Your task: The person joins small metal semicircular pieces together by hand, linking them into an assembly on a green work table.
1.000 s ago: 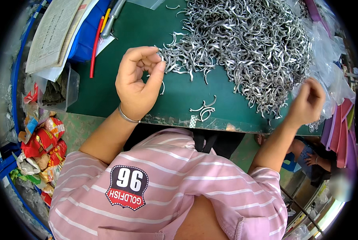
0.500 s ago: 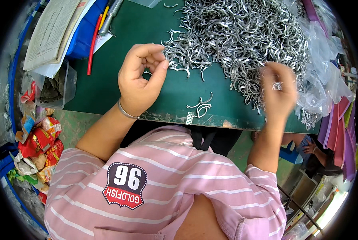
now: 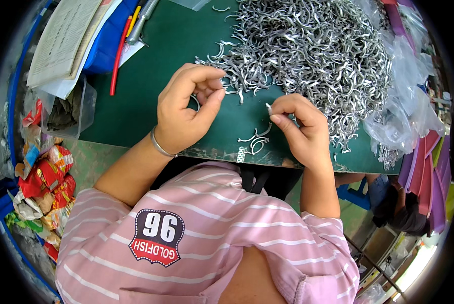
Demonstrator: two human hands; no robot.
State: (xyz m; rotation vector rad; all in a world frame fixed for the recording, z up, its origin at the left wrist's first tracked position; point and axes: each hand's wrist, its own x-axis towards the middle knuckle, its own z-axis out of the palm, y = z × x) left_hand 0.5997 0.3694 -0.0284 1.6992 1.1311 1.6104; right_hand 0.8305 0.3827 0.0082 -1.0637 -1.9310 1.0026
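Note:
A big heap of curved silver metal clips (image 3: 313,55) covers the far right of the green mat (image 3: 136,101). My left hand (image 3: 189,109) is curled over the mat's near middle, and a thin metal ring piece shows between its thumb and fingers. My right hand (image 3: 300,124) sits just to the right, pinching one small silver clip (image 3: 268,108) at its fingertips. The two hands are a short gap apart. A few loose clips (image 3: 255,141) lie on the mat between and below them.
At the far left lie a stack of papers (image 3: 60,40), a blue folder, red pens (image 3: 119,55) and a clear plastic box (image 3: 67,111). Snack wrappers (image 3: 42,177) pile at the left. Clear plastic bags (image 3: 404,111) and pink sheets (image 3: 429,177) sit at the right.
My right hand swung from the mat's right edge into the heap, then came back toward my left hand with one clip. My left hand stayed nearly in place.

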